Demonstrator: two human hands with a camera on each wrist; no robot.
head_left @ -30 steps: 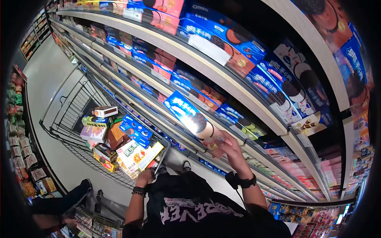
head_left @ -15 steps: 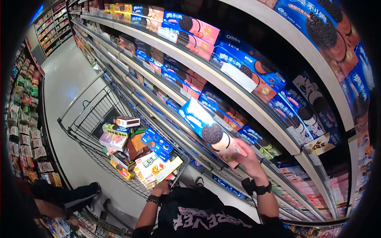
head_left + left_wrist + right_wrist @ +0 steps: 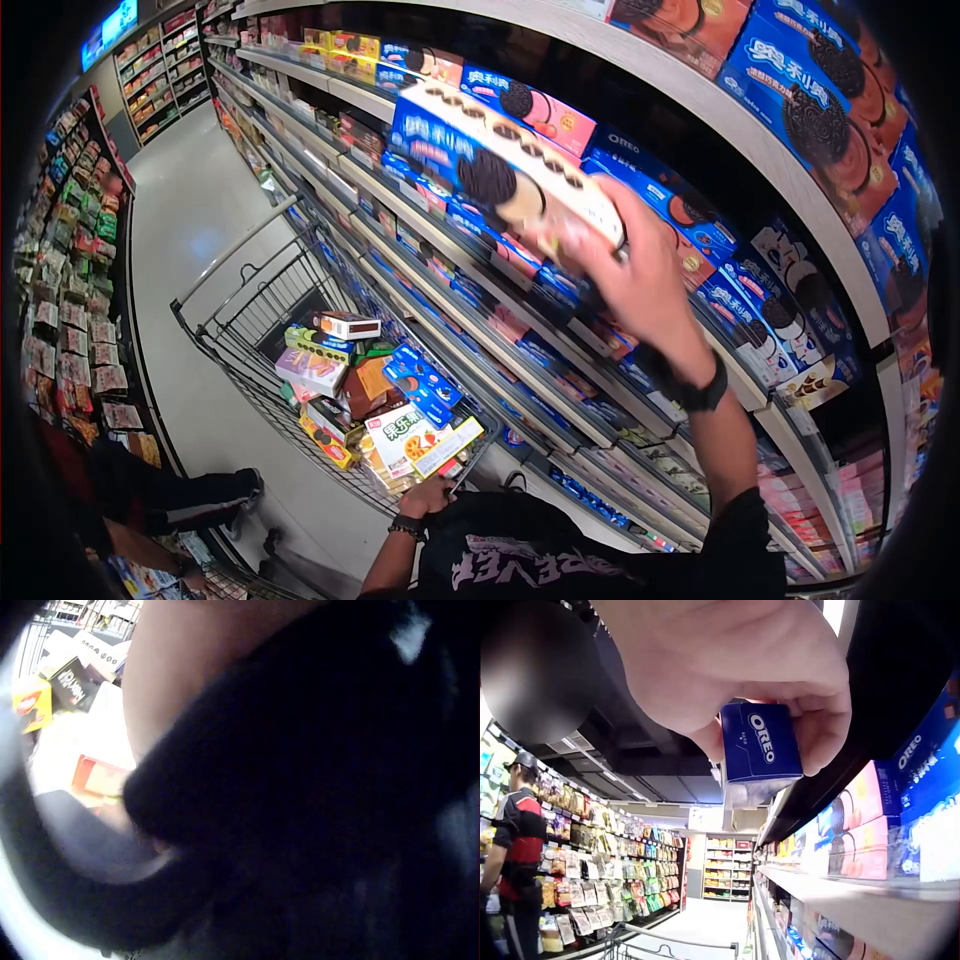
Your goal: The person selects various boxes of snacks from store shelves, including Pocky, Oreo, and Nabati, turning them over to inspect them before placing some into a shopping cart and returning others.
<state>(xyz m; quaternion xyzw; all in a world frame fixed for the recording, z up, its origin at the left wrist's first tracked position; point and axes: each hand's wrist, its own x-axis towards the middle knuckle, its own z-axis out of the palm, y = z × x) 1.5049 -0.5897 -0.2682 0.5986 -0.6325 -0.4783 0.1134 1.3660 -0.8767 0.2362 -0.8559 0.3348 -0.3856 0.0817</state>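
Note:
My right hand (image 3: 645,265) grips one end of a blue Oreo cookie box (image 3: 470,160), raised in front of the shelves. Its pale narrow side with a row of cookie pictures faces up. In the right wrist view, thumb and fingers pinch the box's blue Oreo end (image 3: 761,742) from both sides. Down by the body, my left hand (image 3: 430,495) holds the near rim of a wire shopping cart (image 3: 240,385). Dark cloth covers most of the left wrist view. Inside the cart lie a white fruit-pictured box (image 3: 395,440), a blue box (image 3: 420,380) and several other packages.
Shelves of cookie boxes (image 3: 790,90) run along the right, with a wooden shelf edge (image 3: 660,50) close by. Bagged snacks (image 3: 577,877) line the left side of the aisle. A person in a red and black shirt (image 3: 529,832) stands at the left.
My right hand has lifted the Oreo box up and away from the body, turning its narrow side into view. My left hand stays at the cart's rim while the head view shifts.

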